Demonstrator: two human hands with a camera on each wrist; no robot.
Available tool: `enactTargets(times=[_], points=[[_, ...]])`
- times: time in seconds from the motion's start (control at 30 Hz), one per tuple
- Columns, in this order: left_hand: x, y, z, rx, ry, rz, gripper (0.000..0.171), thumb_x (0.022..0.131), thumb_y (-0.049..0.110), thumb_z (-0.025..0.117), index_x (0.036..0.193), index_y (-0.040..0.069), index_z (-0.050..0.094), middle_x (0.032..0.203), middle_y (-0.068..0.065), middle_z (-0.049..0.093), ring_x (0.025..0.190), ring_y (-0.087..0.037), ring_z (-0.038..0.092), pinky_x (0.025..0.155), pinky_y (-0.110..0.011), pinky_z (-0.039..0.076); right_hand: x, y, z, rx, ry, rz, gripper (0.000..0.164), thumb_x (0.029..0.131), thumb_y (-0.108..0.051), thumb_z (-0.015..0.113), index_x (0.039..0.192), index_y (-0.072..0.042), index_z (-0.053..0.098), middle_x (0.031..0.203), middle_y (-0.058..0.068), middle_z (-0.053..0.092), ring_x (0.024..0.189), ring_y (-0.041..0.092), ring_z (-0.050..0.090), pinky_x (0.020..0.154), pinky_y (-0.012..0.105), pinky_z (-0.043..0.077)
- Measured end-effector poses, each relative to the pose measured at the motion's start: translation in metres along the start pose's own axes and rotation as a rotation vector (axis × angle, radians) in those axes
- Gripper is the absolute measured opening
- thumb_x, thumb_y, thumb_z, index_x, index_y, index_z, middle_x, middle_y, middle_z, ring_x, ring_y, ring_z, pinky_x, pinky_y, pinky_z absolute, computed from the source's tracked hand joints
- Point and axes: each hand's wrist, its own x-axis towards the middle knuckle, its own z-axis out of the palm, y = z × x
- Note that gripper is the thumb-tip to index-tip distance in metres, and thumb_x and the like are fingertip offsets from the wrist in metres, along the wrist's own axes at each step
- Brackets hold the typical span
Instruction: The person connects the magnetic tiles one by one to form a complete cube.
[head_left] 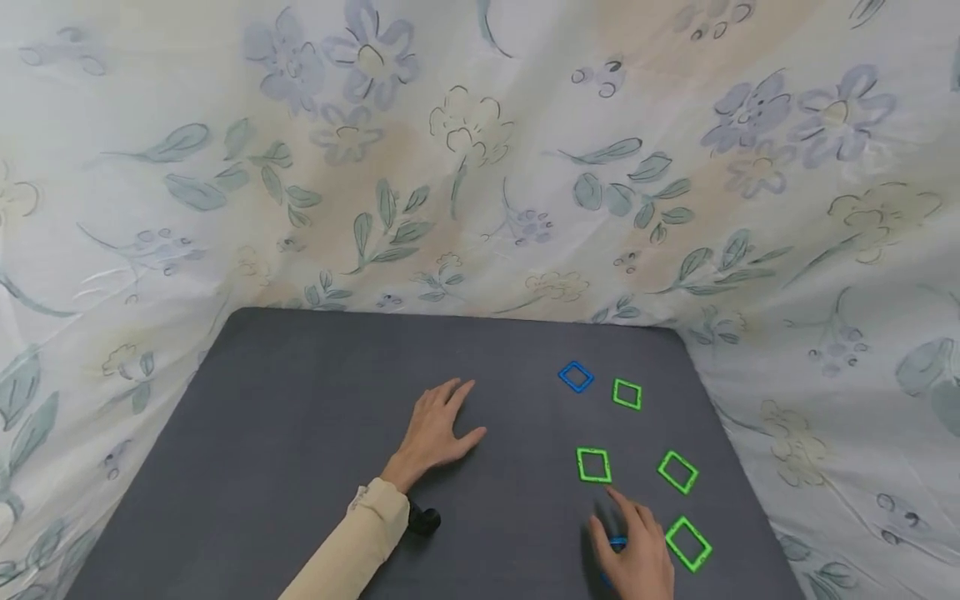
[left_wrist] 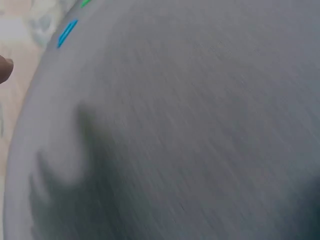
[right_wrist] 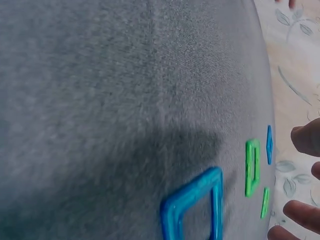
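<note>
A blue frame (right_wrist: 192, 192) lies on the dark table (head_left: 262, 467), partly beneath the right hand (head_left: 637, 550), whose thumb and fingers stand parted; I cannot tell whether they touch it. Green frames (head_left: 697, 534) sit around that hand from 11 to 3 o'clock, the table's right edge (head_left: 726, 442) beyond, and the left hand (head_left: 435, 433) spreads its fingers at 10 o'clock

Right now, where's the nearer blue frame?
The blue frame sits low, right of centre, in the right wrist view; the right hand partly hides it in the head view.
</note>
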Motion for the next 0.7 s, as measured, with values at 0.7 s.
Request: enactTargets(times=[0.7], points=[[0.042,0.130,0.104,0.167,-0.337,0.260,0.094,0.086,0.068,0.069,0.162,0.026,0.031,0.157,0.000,0.046,0.142,-0.021,0.048,0.116,-0.043,0.040,-0.022,0.032,-0.017,0.007,0.032,0.122,0.049,0.086,-0.027,0.080,0.131,-0.010,0.068,0.116,0.026,0.067,0.098,0.045,0.066,0.078,0.061,0.054]])
